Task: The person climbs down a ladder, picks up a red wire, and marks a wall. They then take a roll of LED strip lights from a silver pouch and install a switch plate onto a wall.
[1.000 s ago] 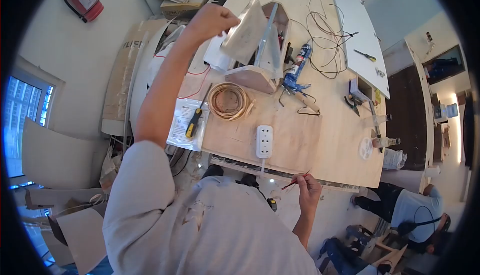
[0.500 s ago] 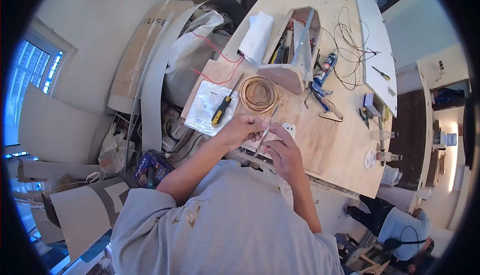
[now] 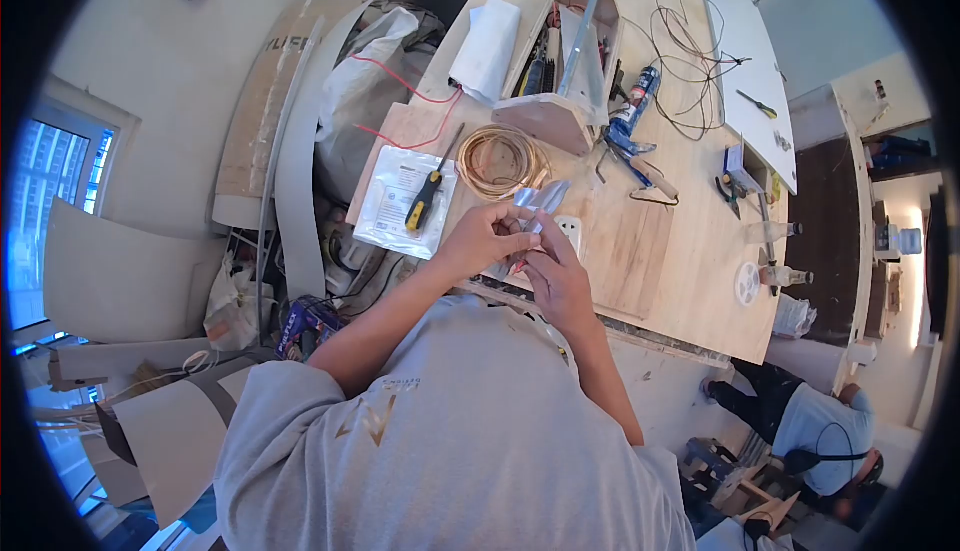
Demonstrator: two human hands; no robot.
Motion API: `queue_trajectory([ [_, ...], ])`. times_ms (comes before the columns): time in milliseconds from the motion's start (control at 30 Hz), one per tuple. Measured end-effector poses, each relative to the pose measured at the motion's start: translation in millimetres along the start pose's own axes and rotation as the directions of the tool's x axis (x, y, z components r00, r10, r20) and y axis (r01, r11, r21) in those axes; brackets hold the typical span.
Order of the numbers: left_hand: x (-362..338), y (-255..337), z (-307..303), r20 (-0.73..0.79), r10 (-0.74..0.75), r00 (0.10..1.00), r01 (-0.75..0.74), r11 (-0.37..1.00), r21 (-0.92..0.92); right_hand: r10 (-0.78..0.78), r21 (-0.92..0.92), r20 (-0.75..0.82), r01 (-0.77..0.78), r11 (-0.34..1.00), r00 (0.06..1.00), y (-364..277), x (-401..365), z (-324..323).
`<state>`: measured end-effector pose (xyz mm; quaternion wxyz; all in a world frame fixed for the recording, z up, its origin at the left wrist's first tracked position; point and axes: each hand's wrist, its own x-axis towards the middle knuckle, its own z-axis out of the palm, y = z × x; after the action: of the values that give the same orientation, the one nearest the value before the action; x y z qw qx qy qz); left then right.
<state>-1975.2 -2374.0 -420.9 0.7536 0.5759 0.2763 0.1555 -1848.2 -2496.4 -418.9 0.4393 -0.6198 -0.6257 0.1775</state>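
My left hand (image 3: 487,243) and my right hand (image 3: 562,283) meet at the table's near edge, both closed on a shiny, silvery plastic packet (image 3: 545,195). Its upper end sticks out beyond my fingers; a small red bit shows below them, too small to name. Just past my hands lies a coil of copper-coloured wire (image 3: 503,163). To the left, a yellow-and-black screwdriver (image 3: 424,201) rests on a white printed packet (image 3: 382,213). A white socket plate (image 3: 568,235) sits right beside my right hand, partly covered by it.
A wooden toolbox (image 3: 545,123) with tools stands farther back, a caulk tube (image 3: 634,106) at its right. Loose thin wire (image 3: 690,61) spreads over the table (image 3: 690,251). Glass bottles (image 3: 785,276) stand at the right edge. Another person (image 3: 815,426) bends over at lower right.
The packet has turned from nearly edge-on to show its broad shiny face. My fingers have drawn closer together around it. The view has shifted slightly, and the other person has moved a little.
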Motion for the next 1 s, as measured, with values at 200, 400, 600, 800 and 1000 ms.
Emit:
queue_trajectory([
  [200, -4.8, -0.2, 12.7, -0.106, 0.036, 0.994, -0.016, 0.983, 0.182, -0.028, -0.054, -0.011, 0.027, 0.998, 1.0, 0.9, -8.1, -7.5],
  [400, -10.4, 5.5, 13.0, -0.101, -0.034, 0.994, 0.045, 0.993, 0.109, -0.02, -0.104, -0.009, 0.019, 0.994, 1.0, 7.2, -15.8, -7.9],
  [600, -10.7, -9.7, 13.4, -0.044, -0.064, 0.997, 0.06, 0.994, -0.086, -0.104, -0.167, -0.072, 0.091, 0.982, 0.992, 15.5, -21.6, -5.1],
  [800, -10.7, 0.4, 16.0, -0.023, -0.112, 0.993, 0.108, 0.985, -0.136, -0.129, -0.223, -0.041, 0.117, 0.968, 0.991, 5.1, -20.2, -9.2],
  [1000, -3.9, -3.4, 13.0, -0.006, -0.111, 0.994, 0.111, 0.994, -0.003, -0.147, -0.377, 0.059, 0.158, 0.913, 0.987, -1.4, -12.3, -22.5],
])
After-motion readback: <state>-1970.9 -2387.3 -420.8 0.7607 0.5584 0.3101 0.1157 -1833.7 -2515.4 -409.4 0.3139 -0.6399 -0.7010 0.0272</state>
